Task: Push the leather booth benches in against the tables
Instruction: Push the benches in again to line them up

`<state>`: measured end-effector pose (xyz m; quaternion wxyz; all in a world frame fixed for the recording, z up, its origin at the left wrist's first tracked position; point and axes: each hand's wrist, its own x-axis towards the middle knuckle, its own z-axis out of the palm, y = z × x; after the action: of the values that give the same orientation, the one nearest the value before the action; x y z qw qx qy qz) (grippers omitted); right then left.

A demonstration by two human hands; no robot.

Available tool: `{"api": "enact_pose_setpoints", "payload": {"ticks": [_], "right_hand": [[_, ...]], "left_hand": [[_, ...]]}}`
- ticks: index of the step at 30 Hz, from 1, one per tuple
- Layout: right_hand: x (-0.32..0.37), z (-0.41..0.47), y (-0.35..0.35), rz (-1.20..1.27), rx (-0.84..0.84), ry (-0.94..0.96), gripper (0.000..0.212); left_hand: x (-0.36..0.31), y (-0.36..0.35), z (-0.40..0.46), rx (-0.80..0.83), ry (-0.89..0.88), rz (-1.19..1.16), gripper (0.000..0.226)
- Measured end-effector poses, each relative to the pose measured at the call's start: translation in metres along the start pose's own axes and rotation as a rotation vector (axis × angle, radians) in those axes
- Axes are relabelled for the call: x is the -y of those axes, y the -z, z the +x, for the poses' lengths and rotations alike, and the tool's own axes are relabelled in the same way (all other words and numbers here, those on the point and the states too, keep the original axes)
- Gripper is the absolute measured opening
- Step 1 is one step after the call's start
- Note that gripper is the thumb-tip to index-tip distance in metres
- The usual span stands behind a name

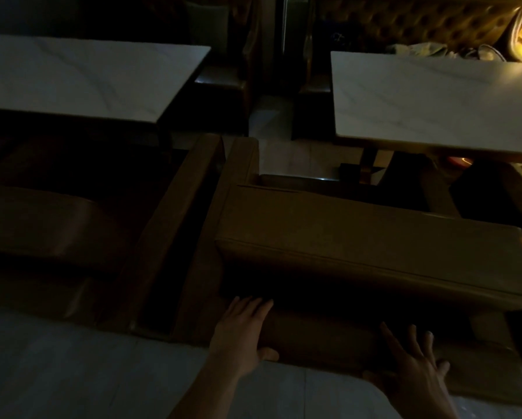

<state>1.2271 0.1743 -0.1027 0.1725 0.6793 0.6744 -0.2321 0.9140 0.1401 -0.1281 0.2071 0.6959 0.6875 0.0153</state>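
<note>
Both hands, left hand (241,331) and right hand (414,370), spread flat on the near bench (359,246) back; push evenly, straight toward the right worktop (435,98).

two benches (359,237), two tables (435,101), two hands (244,331)

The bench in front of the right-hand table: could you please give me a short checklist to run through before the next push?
1. Both hands on the bench back: ok; left hand and right hand lie flat, fingers spread.
2. Seat against the right table: not ok; floor shows between them near the aisle.
3. Neighbouring bench clear: cannot tell; the armrests run very close.
4. Floor under the table free: cannot tell; too dark.
5. Tabletop bare where visible: ok.
</note>
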Motion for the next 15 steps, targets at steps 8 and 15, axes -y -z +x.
{"api": "enact_pose_setpoints", "payload": {"ticks": [8,15], "right_hand": [[-0.002,0.011,0.004,-0.007,0.093,-0.022,0.114],[-0.001,0.019,0.005,0.027,0.115,-0.06,0.113]], "left_hand": [[0.006,-0.004,0.001,0.017,-0.007,-0.022,0.1],[0.006,-0.001,0.006,0.063,-0.017,-0.053,0.098]]}}
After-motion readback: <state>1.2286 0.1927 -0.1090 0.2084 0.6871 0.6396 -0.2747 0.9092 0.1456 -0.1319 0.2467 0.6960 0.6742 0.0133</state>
